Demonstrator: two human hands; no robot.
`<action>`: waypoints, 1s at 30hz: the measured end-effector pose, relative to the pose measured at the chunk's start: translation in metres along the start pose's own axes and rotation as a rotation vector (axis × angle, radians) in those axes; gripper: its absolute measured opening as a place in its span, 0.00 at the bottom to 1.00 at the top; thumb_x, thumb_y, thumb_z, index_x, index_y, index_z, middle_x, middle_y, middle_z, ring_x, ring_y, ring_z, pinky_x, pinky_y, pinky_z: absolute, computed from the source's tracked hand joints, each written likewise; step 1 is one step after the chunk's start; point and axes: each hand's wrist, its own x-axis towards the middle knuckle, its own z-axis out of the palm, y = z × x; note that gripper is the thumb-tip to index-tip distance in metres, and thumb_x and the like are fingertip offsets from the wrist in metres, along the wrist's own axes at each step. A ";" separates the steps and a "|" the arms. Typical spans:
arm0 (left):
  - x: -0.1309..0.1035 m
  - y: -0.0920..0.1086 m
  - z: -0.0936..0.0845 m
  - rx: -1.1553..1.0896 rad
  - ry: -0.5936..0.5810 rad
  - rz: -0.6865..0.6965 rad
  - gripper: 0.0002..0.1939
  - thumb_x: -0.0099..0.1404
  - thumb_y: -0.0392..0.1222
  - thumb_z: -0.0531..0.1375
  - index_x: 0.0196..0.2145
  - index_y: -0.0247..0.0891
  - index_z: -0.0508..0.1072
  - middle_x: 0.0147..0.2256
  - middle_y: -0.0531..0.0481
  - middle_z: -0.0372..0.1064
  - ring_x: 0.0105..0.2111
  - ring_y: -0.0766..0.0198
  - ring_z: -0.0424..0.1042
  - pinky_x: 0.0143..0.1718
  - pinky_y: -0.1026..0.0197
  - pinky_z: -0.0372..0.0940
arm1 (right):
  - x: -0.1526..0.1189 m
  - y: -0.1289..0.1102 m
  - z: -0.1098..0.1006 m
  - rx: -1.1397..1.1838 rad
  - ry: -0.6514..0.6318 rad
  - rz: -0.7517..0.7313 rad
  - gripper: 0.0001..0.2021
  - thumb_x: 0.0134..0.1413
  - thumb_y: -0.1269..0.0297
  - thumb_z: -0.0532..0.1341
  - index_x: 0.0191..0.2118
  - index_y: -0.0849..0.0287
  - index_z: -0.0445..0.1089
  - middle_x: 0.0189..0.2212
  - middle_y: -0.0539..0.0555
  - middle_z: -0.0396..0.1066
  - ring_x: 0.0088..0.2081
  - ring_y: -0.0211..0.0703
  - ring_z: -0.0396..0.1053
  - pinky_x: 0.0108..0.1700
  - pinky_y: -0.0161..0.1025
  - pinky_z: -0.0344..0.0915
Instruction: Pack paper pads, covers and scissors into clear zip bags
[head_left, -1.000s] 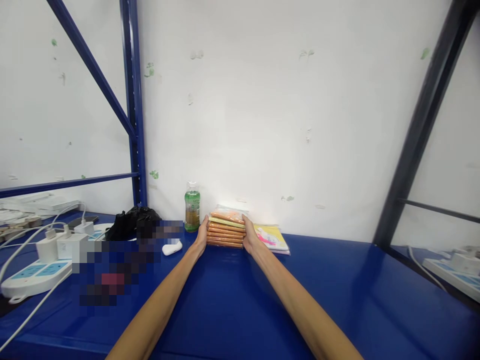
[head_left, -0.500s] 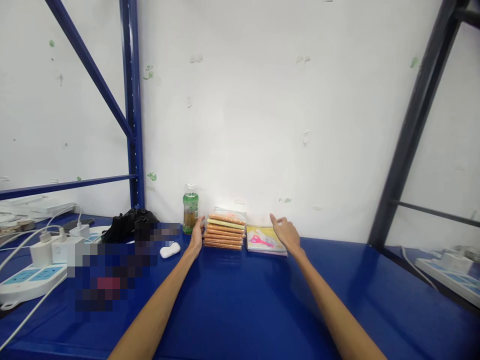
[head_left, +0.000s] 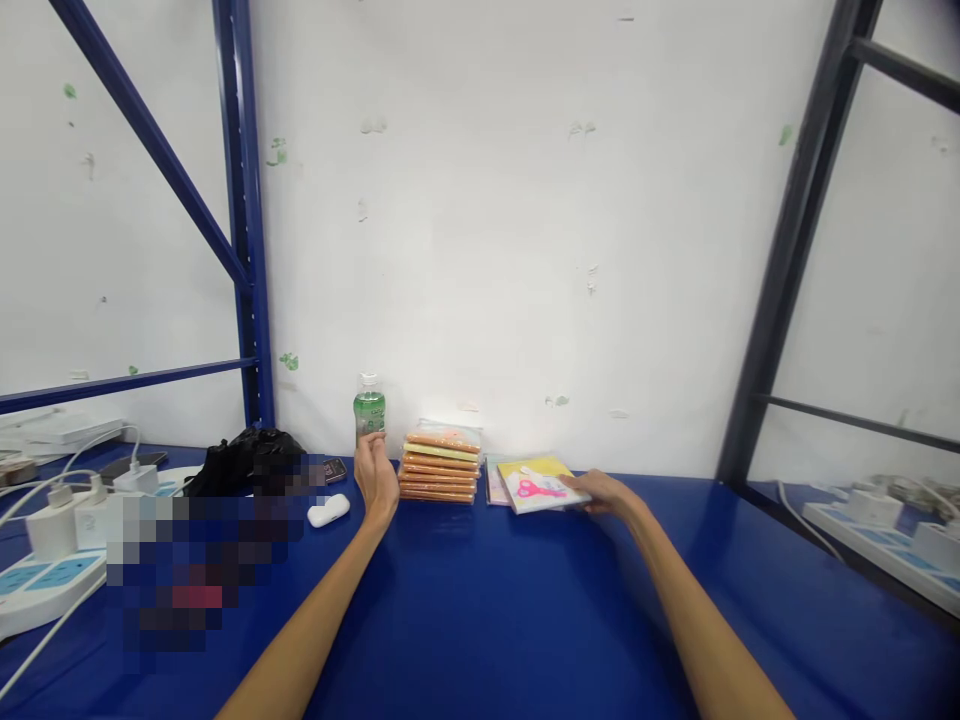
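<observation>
My right hand (head_left: 601,491) is closed on the right edge of a flat yellow-and-white packet (head_left: 536,484) with pink scissors on its front. This packet lies tilted and partly over another flat packet (head_left: 495,480), of which a pale left edge shows. To the left stands a stack of orange-edged packets in clear wrap (head_left: 439,470), with a pale packet on top. My left hand (head_left: 376,478) is just left of that stack, in front of a green-labelled bottle (head_left: 369,408) and hiding its lower part. Its fingers are loosely bent and apart, with nothing seen in them.
A white earphone case (head_left: 328,510) lies left of my left hand. Farther left are a black plastic bag (head_left: 244,458), a phone (head_left: 334,470), a blurred patch and power strips with chargers and cables (head_left: 52,578). Blue rack posts (head_left: 244,220) and a white wall frame the blue tabletop (head_left: 480,600).
My right hand has come down onto the packet with pink scissors, which has turned and shifted, baring another beneath. My left hand has moved from the stack's side to in front of the bottle.
</observation>
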 end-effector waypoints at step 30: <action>-0.130 0.041 -0.039 -0.328 -0.821 -0.813 0.22 0.60 0.45 0.66 0.51 0.35 0.74 0.34 0.42 0.84 0.30 0.56 0.83 0.25 0.65 0.70 | -0.147 0.024 0.046 0.397 -0.479 0.035 0.36 0.47 0.38 0.71 0.56 0.57 0.70 0.41 0.61 0.83 0.40 0.56 0.81 0.38 0.44 0.74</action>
